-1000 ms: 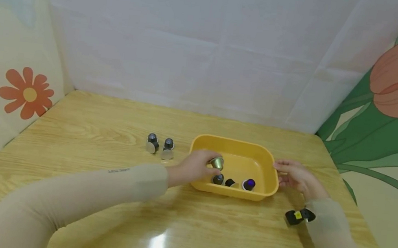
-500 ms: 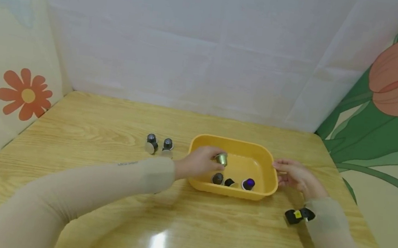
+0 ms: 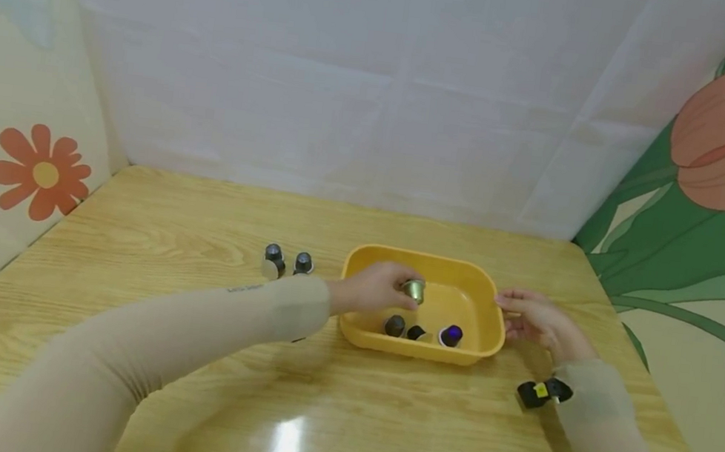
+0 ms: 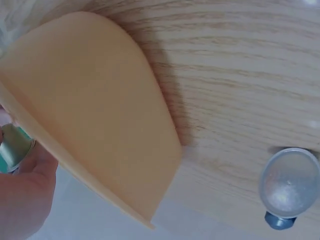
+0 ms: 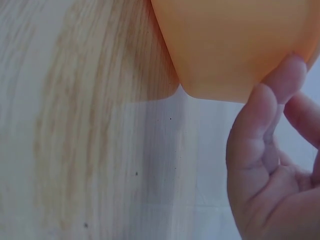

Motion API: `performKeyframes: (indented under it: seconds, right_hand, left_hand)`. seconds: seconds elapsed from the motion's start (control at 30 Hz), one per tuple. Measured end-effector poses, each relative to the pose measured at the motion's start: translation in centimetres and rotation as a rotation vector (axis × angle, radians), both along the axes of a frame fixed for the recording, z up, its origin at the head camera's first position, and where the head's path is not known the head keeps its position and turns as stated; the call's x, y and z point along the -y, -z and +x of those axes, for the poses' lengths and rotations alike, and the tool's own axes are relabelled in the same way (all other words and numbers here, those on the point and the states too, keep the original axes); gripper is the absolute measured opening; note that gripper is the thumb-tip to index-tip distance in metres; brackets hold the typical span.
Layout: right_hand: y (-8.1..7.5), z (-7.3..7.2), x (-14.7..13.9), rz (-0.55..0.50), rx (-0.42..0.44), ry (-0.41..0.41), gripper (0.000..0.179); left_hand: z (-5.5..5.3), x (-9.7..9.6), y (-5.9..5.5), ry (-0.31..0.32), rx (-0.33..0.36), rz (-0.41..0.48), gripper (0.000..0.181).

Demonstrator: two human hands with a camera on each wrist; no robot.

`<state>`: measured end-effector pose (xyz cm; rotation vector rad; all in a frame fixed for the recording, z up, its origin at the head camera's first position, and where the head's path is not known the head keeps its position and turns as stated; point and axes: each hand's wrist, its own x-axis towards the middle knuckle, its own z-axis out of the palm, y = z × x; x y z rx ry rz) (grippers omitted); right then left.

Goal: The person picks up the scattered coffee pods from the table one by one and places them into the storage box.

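My left hand [image 3: 379,286] pinches a green-gold coffee capsule [image 3: 415,290] over the inside of a yellow plastic bin [image 3: 363,339]. In the left wrist view the same capsule [image 4: 15,145] shows between finger and thumb, partly behind the bin's rim. Inside the bin, along its near wall, lie a dark grey capsule [image 3: 394,326], a black one [image 3: 416,333] tipped over, and a purple one [image 3: 451,335]. My right hand [image 3: 539,322] touches the bin's right end with loosely bent fingers; the right wrist view has its fingertips [image 5: 292,70] against the outer wall [image 5: 225,50].
Left of the bin, several dark capsules [image 3: 274,252] stand or lie on the wooden table [image 3: 202,223], partly behind the left sleeve. One shows its silver lid [image 4: 290,182] in the left wrist view. A white sheet [image 3: 323,102] hangs behind the table, with printed panels at both sides.
My left hand has moved a little to the right over the bin, carrying the green-gold capsule along. My right hand stays at the bin's right end.
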<state>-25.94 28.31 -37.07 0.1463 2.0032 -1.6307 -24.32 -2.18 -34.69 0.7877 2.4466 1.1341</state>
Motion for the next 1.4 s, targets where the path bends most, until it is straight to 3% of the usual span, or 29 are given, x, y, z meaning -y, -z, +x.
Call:
performKeyframes:
  seconds: [0.37,0.57,0.83,1.13,1.4]
  right_hand:
    - [0.0,-0.1,-0.1,-0.004,-0.005,-0.009,0.012]
    - [0.0,0.0,-0.2,-0.010,-0.003,-0.008,0.012]
    - [0.1,0.0,-0.3,-0.017,-0.015,-0.014,0.009]
    - [0.3,-0.2,-0.3,-0.023,-0.008,-0.021,0.010]
    - [0.3,-0.2,-0.4,-0.039,-0.007,-0.022,0.010]
  left_hand:
    - [-0.6,-1.0,-0.2,0.076,0.003,-0.091,0.047]
    - [-1.2,-1.5,-0.1,0.106,-0.036,-0.188,0.047]
    - [-1.4,-2.2,0.1,0.098,-0.041,-0.263,0.046]
    - [-1.8,-2.9,0.7,0.136,-0.118,-0.342,0.045]
    - [-1.6,-3.6,0.6,0.165,-0.159,-0.418,0.046]
